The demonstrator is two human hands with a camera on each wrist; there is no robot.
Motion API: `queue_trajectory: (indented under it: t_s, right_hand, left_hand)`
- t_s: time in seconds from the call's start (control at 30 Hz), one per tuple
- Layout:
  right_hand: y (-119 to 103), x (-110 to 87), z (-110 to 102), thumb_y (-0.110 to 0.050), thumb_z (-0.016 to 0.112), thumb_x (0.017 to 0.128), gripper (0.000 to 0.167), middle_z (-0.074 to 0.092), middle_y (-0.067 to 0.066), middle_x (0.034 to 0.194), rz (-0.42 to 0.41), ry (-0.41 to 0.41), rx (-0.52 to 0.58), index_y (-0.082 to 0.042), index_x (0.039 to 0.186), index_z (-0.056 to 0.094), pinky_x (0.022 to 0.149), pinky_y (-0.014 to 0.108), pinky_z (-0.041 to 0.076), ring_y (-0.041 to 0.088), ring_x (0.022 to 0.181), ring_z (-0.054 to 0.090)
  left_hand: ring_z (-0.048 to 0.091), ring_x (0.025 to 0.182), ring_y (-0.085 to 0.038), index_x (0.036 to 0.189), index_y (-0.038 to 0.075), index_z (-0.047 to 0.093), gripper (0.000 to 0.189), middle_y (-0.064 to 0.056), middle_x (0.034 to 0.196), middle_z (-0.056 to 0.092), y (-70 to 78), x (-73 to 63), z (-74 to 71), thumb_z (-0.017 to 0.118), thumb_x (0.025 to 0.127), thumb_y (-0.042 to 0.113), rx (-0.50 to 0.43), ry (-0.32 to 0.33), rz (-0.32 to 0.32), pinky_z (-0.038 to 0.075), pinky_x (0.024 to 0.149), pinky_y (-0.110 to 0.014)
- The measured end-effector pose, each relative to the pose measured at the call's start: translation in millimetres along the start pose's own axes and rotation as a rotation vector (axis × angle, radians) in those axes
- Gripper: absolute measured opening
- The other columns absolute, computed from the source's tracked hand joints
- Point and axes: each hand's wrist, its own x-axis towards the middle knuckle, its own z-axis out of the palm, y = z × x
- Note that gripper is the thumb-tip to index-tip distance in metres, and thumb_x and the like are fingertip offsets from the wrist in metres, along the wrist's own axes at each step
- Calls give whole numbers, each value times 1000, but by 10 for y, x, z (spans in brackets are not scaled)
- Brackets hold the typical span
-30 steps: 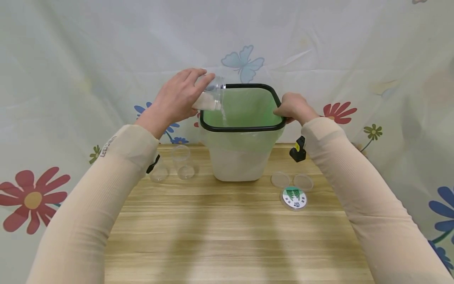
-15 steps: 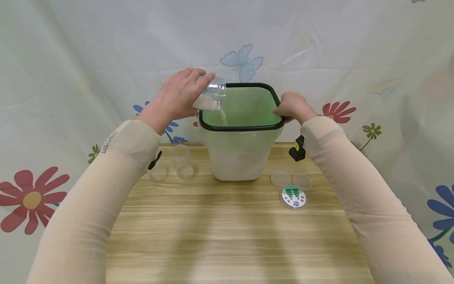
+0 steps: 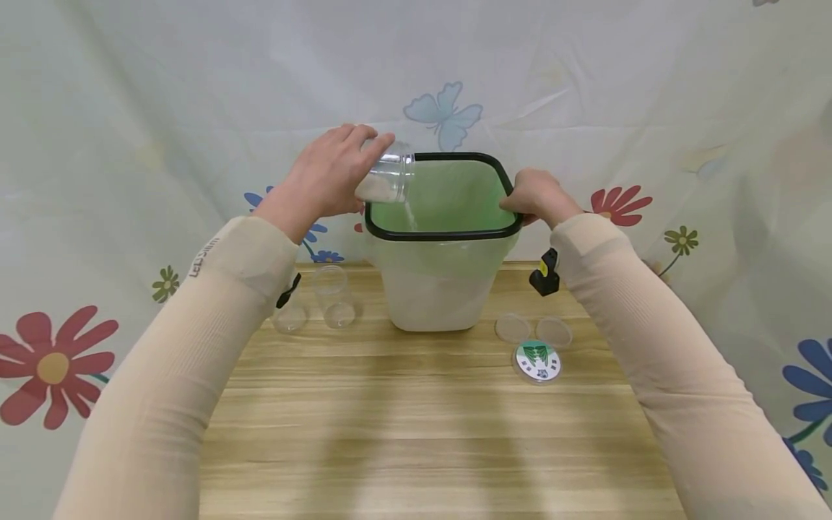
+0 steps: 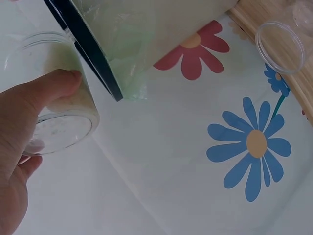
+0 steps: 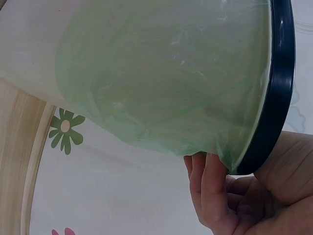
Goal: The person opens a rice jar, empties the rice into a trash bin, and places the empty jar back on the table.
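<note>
My left hand [image 3: 328, 173] grips a clear plastic jar [image 3: 398, 173], tipped on its side at the left rim of a white trash bin [image 3: 435, 289]. Whitish, fine-grained contents lie along the jar's lower side, and a thin stream falls from its mouth into the bin. A green trash bag [image 3: 455, 195] lines the bin, folded outward under a black rim ring [image 3: 448, 236]. On the opposite side, my right hand [image 3: 541, 196] grips the rim, thumb inside. In the right wrist view its fingers [image 5: 212, 186] curl beneath the ring against the green bag.
Two clear jars [image 3: 334, 296] stand on the wooden table [image 3: 429, 433] left of the bin, one partly behind my left sleeve. To the right lie two clear lids [image 3: 513, 328] and a round lid with a green-and-white label [image 3: 538, 361]. A flowered curtain [image 3: 260, 87] hangs behind.
White contents keep trickling from the tipped jar, and the amount inside looks slightly lower. My left forearm has shifted a little; the right hand and bin stay in place.
</note>
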Motion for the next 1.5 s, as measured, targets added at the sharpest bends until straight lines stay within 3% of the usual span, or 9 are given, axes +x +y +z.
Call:
queue_trajectory:
  t_s: [0.23,0.7,1.07,1.5]
  right_hand:
    - [-1,-9,5,-15,47,82,15,53,10,71,1,1,-1,-2,74,44,47,22,50,9,42,56]
    - [-9,-8,7,-17,48,83,17,55,10,71,7,-6,-5,-2,75,46,50,23,51,9,43,58]
    - [-5,4,15,-16,48,83,17,54,12,74,9,-16,12,-1,76,45,48,23,51,10,44,58]
    - [-14,-6,15,-16,47,82,16,54,11,74,6,-13,10,-2,75,45,48,22,50,9,44,57]
  left_hand:
    - [34,126,-38,144,5,22,99,-21,139,35,23,19,4,82,67,23,13,-32,-3,33,105,-47]
    - [36,123,-38,143,4,24,99,-21,136,35,20,32,18,83,66,24,37,-35,9,36,103,-47]
    - [36,122,-37,143,4,25,93,-20,134,37,37,47,15,80,68,16,33,-51,32,35,103,-46]
    - [37,121,-36,142,5,27,97,-20,132,38,36,51,5,83,65,20,52,-27,56,30,107,-44]
